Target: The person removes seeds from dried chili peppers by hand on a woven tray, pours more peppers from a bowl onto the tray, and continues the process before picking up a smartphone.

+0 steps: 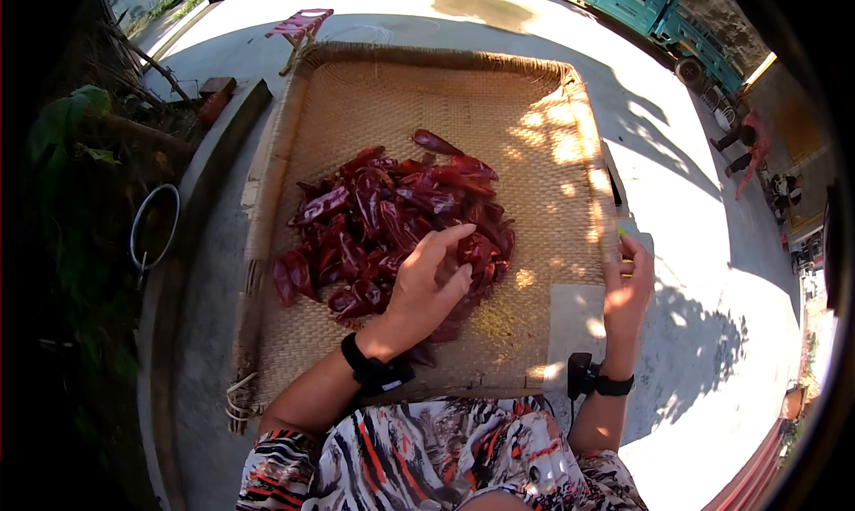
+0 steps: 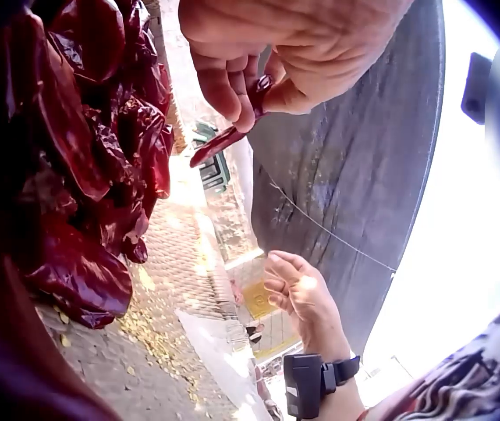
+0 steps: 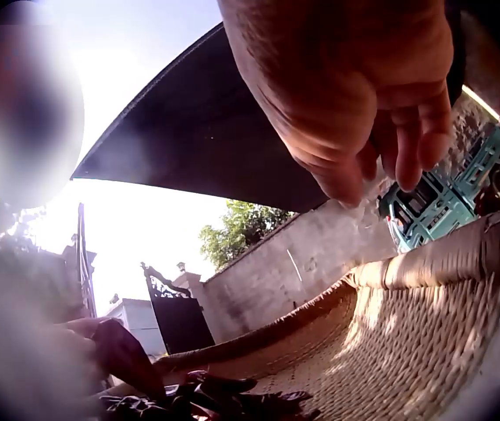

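Note:
Dark red dried chilies (image 1: 356,208) lie heaped in a woven tray (image 1: 356,93). Over the heap's near right side, my left hand (image 1: 423,288) pinches one chili (image 2: 223,145) between thumb and fingers, as the left wrist view shows. At the tray's right rim is my right hand (image 1: 627,288), its fingers loosely bent; the right wrist view shows this hand (image 3: 346,105) above the rim with no chili in it. Whether it holds something small cannot be told.
Yellow seeds (image 1: 499,324) are scattered near a pale sheet (image 1: 574,320) at the tray's near right. A striped stool (image 1: 301,23) stands beyond the tray, a teal vehicle (image 1: 637,8) at the far right. Another person (image 1: 755,146) is on the right. Left lies a concrete curb (image 1: 191,217).

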`<state>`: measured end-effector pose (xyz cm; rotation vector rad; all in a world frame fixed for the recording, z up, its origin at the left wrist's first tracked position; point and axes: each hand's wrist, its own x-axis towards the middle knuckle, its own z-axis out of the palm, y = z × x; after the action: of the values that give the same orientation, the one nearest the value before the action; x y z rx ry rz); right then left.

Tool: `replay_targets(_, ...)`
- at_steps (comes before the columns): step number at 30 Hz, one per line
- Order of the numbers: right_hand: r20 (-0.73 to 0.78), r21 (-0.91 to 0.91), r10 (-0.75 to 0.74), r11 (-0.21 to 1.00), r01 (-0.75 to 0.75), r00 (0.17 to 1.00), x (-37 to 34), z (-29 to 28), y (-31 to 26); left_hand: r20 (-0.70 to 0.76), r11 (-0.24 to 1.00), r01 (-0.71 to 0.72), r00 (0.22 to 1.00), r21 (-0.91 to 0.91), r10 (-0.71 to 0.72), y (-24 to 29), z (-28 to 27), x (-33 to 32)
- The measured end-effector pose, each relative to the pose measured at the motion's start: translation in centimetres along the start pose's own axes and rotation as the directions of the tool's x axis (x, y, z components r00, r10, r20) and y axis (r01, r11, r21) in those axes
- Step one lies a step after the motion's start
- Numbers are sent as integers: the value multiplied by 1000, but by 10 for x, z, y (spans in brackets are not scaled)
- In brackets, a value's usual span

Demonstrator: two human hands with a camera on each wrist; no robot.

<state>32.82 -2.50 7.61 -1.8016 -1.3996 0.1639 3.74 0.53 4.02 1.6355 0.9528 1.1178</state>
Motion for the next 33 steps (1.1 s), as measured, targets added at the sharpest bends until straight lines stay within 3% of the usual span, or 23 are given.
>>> replay_targets(1, 191, 276, 48, 956, -100, 980, -10, 14, -6, 40, 999, -5, 999, -44, 7, -5, 4, -2)
replay_targets(3, 432, 527, -115, 837, -147, 895, -36, 40, -38, 119, 995, 44, 992, -89, -33, -1, 8, -4)
replay_targets(6, 609, 533, -202, 820, -207, 767, -45, 57, -41, 203, 981, 95, 977, -170, -60, -5, 8, -6)
replay_targets(7, 639, 465, -99, 840, -281, 762, -46, 58, -38, 199, 979, 75, 979, -189, -37, -7, 8, -5)
replay_targets(10, 587, 623, -108, 694, -362, 803, -45, 54, -17, 238, 966, 103, 970, -237, -45, -4, 5, -3)
replay_targets(11, 533, 626, -174, 740, -248, 828, -43, 53, -14, 262, 972, 68, 965, -227, -6, -3, 5, -2)
replay_targets(14, 572, 633, -64, 669, -390, 818, -53, 47, -25, 315, 980, -4, 947, -198, 68, 0, 7, -3)
replay_targets(16, 638, 483, -25, 791, -375, 769, -55, 35, -17, 331, 986, -15, 941, -164, 70, 3, 5, -3)
replay_targets(17, 666, 404, 0, 841, -360, 746, -52, 28, -12, 232, 993, -109, 965, -54, 119, 4, 3, -2)
replay_targets(20, 260, 158, 123, 973, -168, 958, -34, 5, -5, -33, 931, -260, 960, 257, 277, -11, -14, 10)
replay_targets(22, 61, 81, 152, 984, -157, 987, -22, -15, 24, -58, 679, -145, 962, 719, 266, -8, -35, 13)
replay_targets(23, -61, -110, 87, 990, -93, 994, -17, -21, 37, -70, 643, -100, 970, 759, 234, -12, -40, 15)
replay_targets(25, -246, -488, -114, 873, -21, 963, -11, -27, 49, -95, 555, -7, 983, 832, 154, -23, -44, 15)
replay_targets(26, -197, -358, -18, 932, -55, 980, -11, -26, 53, -84, 446, 18, 988, 895, 130, -32, -46, 14)
replay_targets(28, -57, -86, 154, 984, -159, 986, -11, -20, 40, -77, 428, -2, 983, 904, 166, -36, -49, 18)
replay_targets(29, 140, 21, 161, 986, -165, 977, -13, -12, 44, -68, 468, -22, 982, 884, 175, -35, -49, 17)
replay_targets(31, 397, 109, -16, 994, -30, 917, -23, 11, 10, -44, 542, -68, 981, 838, 191, -17, -46, 18)
replay_targets(32, 471, 256, -18, 960, -117, 882, -30, 24, -9, 13, 609, -187, 960, 771, 280, -15, -45, 18)
replay_targets(33, 539, 387, -32, 897, -213, 841, -37, 36, -27, 68, 677, -234, 962, 698, 263, -8, -42, 18)
